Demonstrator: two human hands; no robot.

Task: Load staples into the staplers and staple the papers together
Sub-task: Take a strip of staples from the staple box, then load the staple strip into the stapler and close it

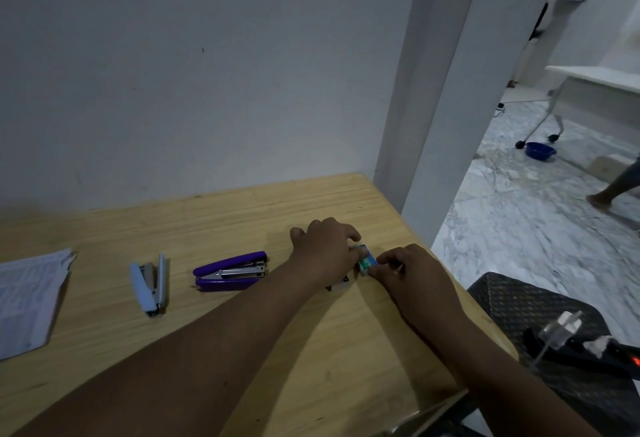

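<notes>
Both my hands meet on a small staple box (366, 259) near the table's right edge. My left hand (325, 253) grips its far end, fingers curled over it, and my right hand (412, 273) pinches its near end between thumb and fingertips. The box is teal and white; whether it is open I cannot tell. Just under my left wrist a small pale object (337, 286) lies on the table (242, 208), mostly hidden.

To the left of my left forearm lies the purple stapler (230, 271), on its side and swung open, its metal magazine showing between the two purple halves. Farther left is the blue stapler (150, 284), also open, its arms spread in a narrow V with the hinge end toward me. Well apart from both, at the table's left edge, sits the stack of papers (29, 301), printed, with a ragged upper corner.

Right of the table a dark woven seat (526, 305) carries a power strip (595, 353) with a white plug in it. On the marble floor beyond stands a blue bowl (539, 151) beside a wheeled white table (595, 83).
</notes>
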